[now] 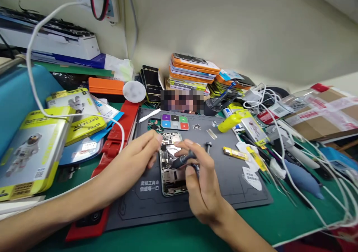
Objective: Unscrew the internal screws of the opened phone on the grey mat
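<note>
An opened smartphone [170, 175] lies on a dark grey work mat [145, 207], its internal parts exposed. My left hand [145, 147] is closed at the phone's upper left edge, fingers curled and thumb against the frame. A dark screwdriver [183, 160] is gripped in my right hand [201, 177], slanting over the middle of the phone. Its tip points down into the phone; the exact contact spot is too small to make out. Fingers of the right hand cover part of the phone's right side.
Beyond the phone sits a coloured screw tray [175, 122]. A yellow bottle [231, 123] and a yellow strip [235, 153] lie to the right, near tweezers [282, 188] and white cables [279, 132]. Battery packs [33, 151] and a red tool [112, 143] flank the left; stacked boxes [190, 71] stand behind.
</note>
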